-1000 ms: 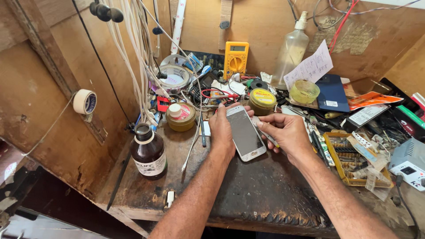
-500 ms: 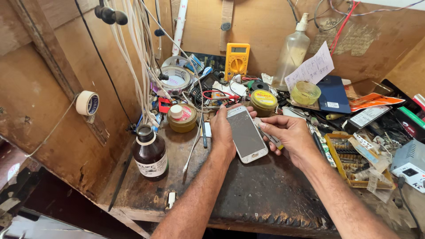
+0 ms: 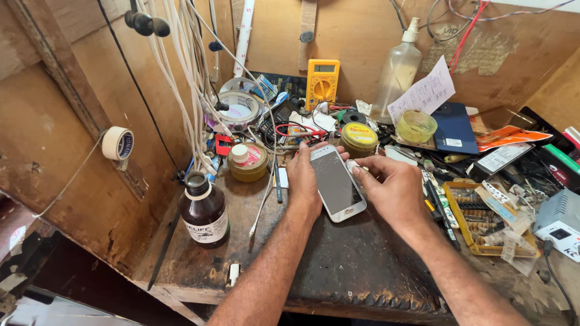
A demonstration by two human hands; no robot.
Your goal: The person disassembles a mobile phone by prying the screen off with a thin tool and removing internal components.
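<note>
Left hand [image 3: 304,181] and right hand [image 3: 391,188] hide the white phone's [image 3: 336,183] edges.

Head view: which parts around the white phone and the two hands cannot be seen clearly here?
- White phone: its back and left edge, covered by the left hand.
- Right hand: fingertips at the phone's right edge, too small to tell what they pinch.
- Brown bottle: its contents, hidden by dark glass.
- Grey box: cut off by the right edge.

Left hand [image 3: 304,181] and right hand [image 3: 393,190] hold white phone [image 3: 337,183].
</note>
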